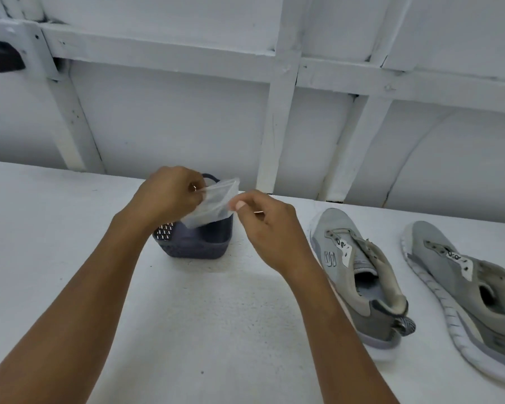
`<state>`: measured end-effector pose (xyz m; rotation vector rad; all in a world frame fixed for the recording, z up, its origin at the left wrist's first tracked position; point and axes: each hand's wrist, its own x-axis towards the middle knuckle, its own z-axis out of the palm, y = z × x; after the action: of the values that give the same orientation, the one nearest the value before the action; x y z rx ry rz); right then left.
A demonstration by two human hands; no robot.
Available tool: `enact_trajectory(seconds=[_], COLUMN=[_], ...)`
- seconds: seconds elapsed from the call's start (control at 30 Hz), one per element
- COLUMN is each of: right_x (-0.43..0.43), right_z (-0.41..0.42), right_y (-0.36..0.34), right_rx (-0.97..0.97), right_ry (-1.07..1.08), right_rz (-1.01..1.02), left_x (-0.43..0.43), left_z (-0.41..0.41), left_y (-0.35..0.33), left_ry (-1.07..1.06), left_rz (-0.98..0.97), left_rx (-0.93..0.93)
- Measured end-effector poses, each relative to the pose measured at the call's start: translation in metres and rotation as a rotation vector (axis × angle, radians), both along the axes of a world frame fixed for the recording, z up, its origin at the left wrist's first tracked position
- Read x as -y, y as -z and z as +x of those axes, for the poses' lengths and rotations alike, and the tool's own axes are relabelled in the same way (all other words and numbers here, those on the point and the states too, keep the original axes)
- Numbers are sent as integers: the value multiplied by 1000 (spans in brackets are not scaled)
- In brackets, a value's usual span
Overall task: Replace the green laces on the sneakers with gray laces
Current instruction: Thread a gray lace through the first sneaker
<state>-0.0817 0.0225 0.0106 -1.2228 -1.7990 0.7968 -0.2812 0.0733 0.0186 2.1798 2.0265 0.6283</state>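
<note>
2 hands: my left hand (169,193) and right hand (263,225) meet above the basket (199,243), so anything that slips falls inside.
Fingers (194,189): both sets are curled, pinching opposite edges of 1 small clear bag (213,205), ready to pull its mouth apart.
Bag: probably the gray laces' packet; I cannot tell its contents.
Sneakers: near sneaker (359,275) and far sneaker (461,275) lie on the table (70,228) to my right, eyelets bare.

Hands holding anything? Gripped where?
Both pinch a clear plastic bag: left hand at its upper left edge, right hand at its right edge.
</note>
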Motion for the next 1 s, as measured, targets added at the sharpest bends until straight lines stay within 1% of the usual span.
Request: enact_trajectory(seconds=[0.1, 0.17, 0.23, 0.3, 0.33, 0.4, 0.5, 0.57, 0.63, 0.73, 0.8, 0.87, 0.9, 0.93, 1.0], right_x=[-1, -3, -4, -5, -4, -1, 0, -1, -3, -4, -4, -6, -6, -8, -9], right_z=[-8, -12, -13, -12, -11, -7, -2, -2, -4, 0, 5, 11, 13, 15, 18], right_y=[-7, -8, -9, -12, -13, -17, -17, -13, -8, -2, 3, 10, 14, 17, 24], right_rx=[132, 207, 229, 295, 341, 429, 626, 713, 723, 656, 630, 622, 608, 594, 556], right_ry=[-100, -78, -29, -58, -72, -43, -1, -27, -31, 24, 61, 112, 140, 156, 160], right_rz=[137, 226, 375, 473, 469, 351, 213, 107, 38, 7, 4, -25, -37, -44, -54], left_x=[14, 21, 26, 30, 32, 35, 40, 44, 48, 50, 49, 46, 42, 38, 31], left_z=[8, 11, 13, 15, 16, 18, 22, 29, 38, 42, 38, 32, 28, 24, 18], left_y=[-20, -27, -29, -28, -28, -29, -32, -34, -33, -30, -27, -22, -18, -13, -1], left_ry=[66, 78, 85, 94, 93, 61, -8, 25, 100, 213, 278, 276, 242, 199, 153], left_rz=[105, 155, 180, 186, 192, 260, 394, 369, 288, 110, -6, -39, -30, -25, -94], left_rx=[73, 76, 54, 47, 51, 79, 200, 286, 355, 321, 348, 443, 454, 420, 266])
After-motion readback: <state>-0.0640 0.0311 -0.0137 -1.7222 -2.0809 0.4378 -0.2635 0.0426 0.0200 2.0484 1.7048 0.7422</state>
